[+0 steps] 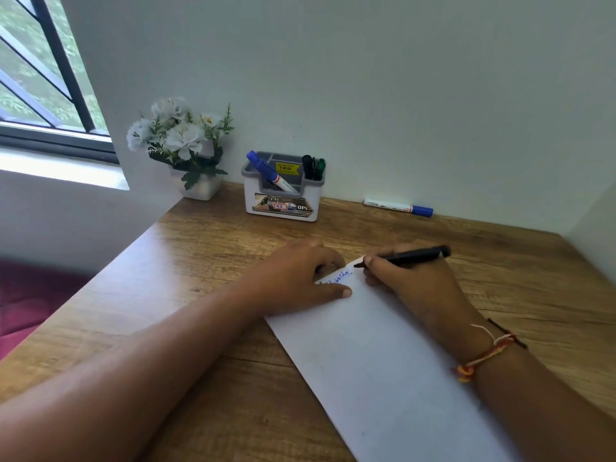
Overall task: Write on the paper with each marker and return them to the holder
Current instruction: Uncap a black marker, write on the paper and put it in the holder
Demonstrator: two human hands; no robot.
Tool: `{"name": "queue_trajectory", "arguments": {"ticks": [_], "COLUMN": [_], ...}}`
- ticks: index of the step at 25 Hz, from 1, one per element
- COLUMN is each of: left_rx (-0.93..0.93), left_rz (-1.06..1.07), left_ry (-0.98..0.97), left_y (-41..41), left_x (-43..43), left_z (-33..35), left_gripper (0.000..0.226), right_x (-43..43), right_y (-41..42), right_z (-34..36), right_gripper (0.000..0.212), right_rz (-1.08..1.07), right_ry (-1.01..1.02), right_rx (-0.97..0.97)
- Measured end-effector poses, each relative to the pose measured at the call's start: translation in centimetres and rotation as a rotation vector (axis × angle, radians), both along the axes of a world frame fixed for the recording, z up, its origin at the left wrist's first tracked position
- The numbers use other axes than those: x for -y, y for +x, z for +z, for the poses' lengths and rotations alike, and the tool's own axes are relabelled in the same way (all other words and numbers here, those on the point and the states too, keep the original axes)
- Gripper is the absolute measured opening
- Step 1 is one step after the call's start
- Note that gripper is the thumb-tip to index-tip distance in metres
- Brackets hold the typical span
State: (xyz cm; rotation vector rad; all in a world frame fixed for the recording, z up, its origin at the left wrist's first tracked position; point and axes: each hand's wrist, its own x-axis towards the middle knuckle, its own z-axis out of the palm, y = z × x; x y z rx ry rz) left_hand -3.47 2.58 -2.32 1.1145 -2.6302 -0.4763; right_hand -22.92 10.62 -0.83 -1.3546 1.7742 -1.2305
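My right hand point(408, 285) pinches the black marker point(408, 256), tip on the paper point(376, 361) at frame centre; left hand point(296, 278) lies flat, steadying it. I should press lightly. The holder point(283, 191) sits above.

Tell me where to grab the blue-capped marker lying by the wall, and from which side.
Probably pinch the blue-capped marker at the middle of its white barrel, coming down from above and the front. It lies flat on the desk along the wall, leaving little room behind it; the cap at its right end could pull off.
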Motion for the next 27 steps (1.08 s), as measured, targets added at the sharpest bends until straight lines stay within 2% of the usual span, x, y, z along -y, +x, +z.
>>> {"name": "queue_trajectory", "arguments": {"ticks": [5, 10, 27], "left_rx": [0.010, -0.001, 0.014], "left_rz": [-0.005, -0.003, -0.032], "left_ry": [-0.004, -0.008, -0.011], "left_y": [-0.16, -0.19, -0.30], "left_x": [0.13, 0.27, 0.97], "left_z": [-0.10, -0.25, -0.63], "left_gripper": [0.052, 0.053, 0.055], "right_x": [0.39, 0.39, 0.54], "right_y": [0.14, 0.07, 0.21], "right_z": [-0.12, -0.29, -0.11], "right_gripper": [0.020, 0.004, 0.007], "right_rz": [-0.046, -0.044, -0.045], "right_ry": [0.021, 0.005, 0.030], "right_rx": [-0.077, -0.057, -0.178]}}
